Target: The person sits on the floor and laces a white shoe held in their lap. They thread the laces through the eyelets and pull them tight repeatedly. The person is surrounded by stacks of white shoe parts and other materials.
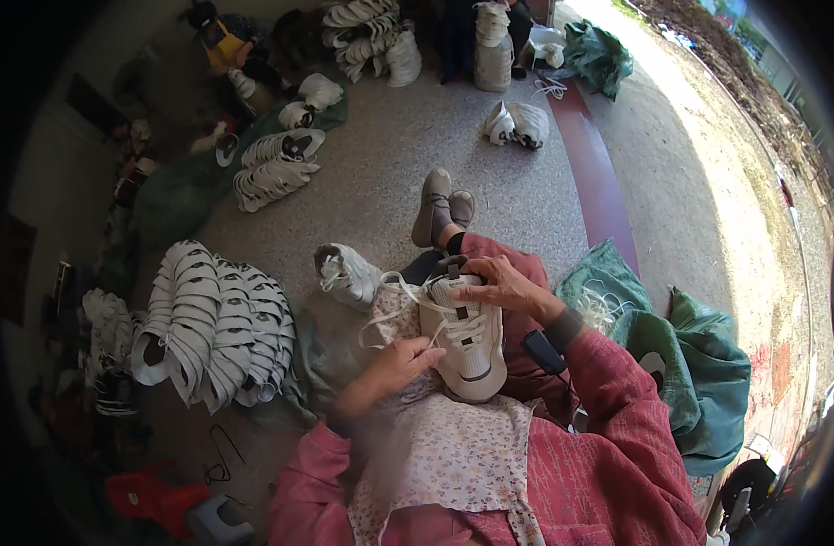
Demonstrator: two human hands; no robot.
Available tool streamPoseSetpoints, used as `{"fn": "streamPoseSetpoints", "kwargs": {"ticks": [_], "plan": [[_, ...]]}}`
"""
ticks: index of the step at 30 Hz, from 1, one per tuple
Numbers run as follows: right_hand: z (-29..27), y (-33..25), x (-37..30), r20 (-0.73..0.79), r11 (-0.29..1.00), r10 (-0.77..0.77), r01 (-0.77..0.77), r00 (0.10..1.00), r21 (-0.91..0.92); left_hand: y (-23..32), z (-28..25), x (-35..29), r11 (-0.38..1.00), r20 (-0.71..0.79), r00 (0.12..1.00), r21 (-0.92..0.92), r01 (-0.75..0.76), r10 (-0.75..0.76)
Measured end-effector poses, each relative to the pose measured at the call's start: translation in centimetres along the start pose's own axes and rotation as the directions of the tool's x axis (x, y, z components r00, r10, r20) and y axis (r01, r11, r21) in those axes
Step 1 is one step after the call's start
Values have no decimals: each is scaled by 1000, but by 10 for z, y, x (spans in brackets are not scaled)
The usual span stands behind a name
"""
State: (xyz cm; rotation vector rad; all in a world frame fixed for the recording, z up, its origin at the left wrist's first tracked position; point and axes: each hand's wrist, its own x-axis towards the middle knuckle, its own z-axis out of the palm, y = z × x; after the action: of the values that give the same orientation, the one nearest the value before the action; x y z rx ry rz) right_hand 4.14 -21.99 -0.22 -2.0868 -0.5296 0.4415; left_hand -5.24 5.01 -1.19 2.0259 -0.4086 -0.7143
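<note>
A white sneaker upper [467,359] with a dark-lined collar rests on my lap, its toe end toward me. A white shoelace [467,326] crosses its front, with one loose stretch looping off to the left. My left hand [400,369] is closed beside the upper, its fingertips pinching the lace near the eyelets. At the collar, my right hand [508,287] grips the upper, its fingers lying across the tongue. Another laced white upper [347,273] sits just beyond my left hand.
Nested stacks of white uppers [218,323] stand at left, with smaller stacks [278,168] farther off. Green sacks [703,382] and a bundle of white laces [601,309] lie at right. A red plastic stool [157,496] is near left. Another person [226,45] sits at far left.
</note>
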Motion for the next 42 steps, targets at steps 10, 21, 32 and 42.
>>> {"fn": "streamPoseSetpoints", "kwargs": {"ticks": [10, 21, 32, 42], "plan": [[20, -10, -18, -243, 988, 97, -122, 965, -90, 65, -5, -82, 903, -93, 992, -415, -112, 80], [20, -7, -18, -186, 991, 106, -88, 977, 103, 104, -35, -187, 878, -393, 919, -434, -204, 20], [28, 11, -12, -281, 992, 93, -66, 955, 106, 119, -102, -165, 431, -721, 608, -458, -778, 332], [7, -10, -5, -251, 992, 75, -98, 965, -80, 128, -166, -150, 9, -772, 461, -508, -861, 437]]}}
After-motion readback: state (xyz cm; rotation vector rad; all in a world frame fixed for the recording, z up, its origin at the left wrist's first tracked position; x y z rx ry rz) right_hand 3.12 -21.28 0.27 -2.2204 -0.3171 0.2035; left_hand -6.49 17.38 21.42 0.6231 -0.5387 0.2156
